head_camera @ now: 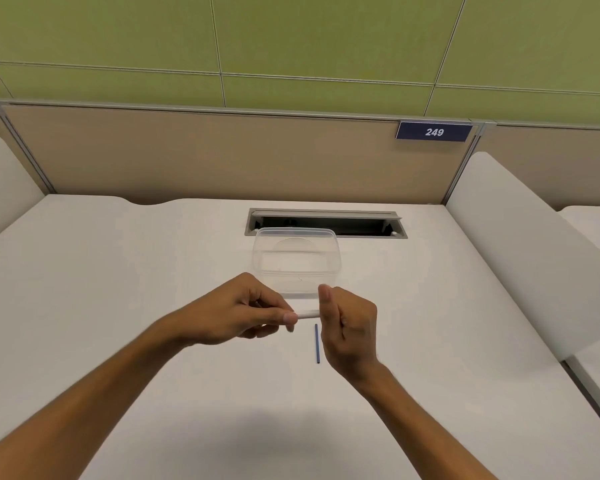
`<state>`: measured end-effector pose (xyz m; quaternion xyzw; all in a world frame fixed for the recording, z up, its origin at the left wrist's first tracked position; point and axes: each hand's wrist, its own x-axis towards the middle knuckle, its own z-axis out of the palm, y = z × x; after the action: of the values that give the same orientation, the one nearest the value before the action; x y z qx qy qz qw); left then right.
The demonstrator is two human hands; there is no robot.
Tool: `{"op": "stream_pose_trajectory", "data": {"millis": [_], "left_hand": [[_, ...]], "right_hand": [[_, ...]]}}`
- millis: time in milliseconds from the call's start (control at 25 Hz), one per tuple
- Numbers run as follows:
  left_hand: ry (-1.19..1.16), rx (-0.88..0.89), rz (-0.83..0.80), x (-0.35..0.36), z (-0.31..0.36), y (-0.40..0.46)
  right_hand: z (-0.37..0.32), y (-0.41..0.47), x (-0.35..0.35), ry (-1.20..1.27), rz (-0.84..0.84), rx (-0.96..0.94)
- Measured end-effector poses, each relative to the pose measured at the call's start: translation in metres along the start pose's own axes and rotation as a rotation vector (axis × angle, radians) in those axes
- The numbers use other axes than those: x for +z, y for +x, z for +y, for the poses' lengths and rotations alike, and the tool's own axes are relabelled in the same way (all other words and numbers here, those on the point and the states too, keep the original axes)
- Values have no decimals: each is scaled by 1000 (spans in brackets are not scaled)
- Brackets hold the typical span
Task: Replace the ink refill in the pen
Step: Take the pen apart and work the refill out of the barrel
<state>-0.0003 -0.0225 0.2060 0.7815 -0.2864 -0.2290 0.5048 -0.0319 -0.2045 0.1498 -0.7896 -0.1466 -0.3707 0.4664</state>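
Observation:
A white pen point(308, 313) is held level above the desk between both hands. My left hand point(243, 311) pinches its left part with thumb and fingers. My right hand point(347, 323) is closed around its right end, which is hidden in the fist. A thin blue ink refill point(317, 344) lies on the white desk point(153, 289) just below the pen, pointing away from me, apart from both hands.
A clear plastic container point(297, 263) stands just beyond the hands. Behind it is an open cable slot point(326, 223) in the desk. Beige partition panels close off the back and sides; a sign reads 249.

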Motion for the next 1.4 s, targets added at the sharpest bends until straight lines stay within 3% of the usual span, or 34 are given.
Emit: {"op": "stream_pose_trajectory", "data": {"millis": [80,120,200,320,480,600,800,880,1000,1120,1240,1400], "left_hand": [[22,-12,-43,-3,2,-1],[81,12,13,-2,1,-1],[329,123,199,1,-6,-1],[992,340,365,4,-18,-1],[1207,376,376,9,-24,-1],[1181,393,400,11,-22,-1],[1002,344,353,3,-14,-2],[776,279,327,0,-10,-3],[241,106,188,-6,2,-3],[51,-26,29,-11,10,-5],[80,-25,89,-9,6,-5],[536,171,323,-6,-9,-5]], "right_hand": [[5,-2,0,-64,15,-107],[6,-3,0,-70,19,-44],[3,-4,2,6,-35,275],[1,-7,3,280,-171,734],[-1,-5,-2,425,-314,907],[-1,-5,-3,411,-290,844],[0,-5,-2,162,-241,505],[0,-5,-4,105,-227,388],[3,-5,-8,2,-217,147],[9,-8,-10,-95,-214,-69],[8,-11,-10,-85,-228,30],[-4,-6,-8,196,-246,502]]}}
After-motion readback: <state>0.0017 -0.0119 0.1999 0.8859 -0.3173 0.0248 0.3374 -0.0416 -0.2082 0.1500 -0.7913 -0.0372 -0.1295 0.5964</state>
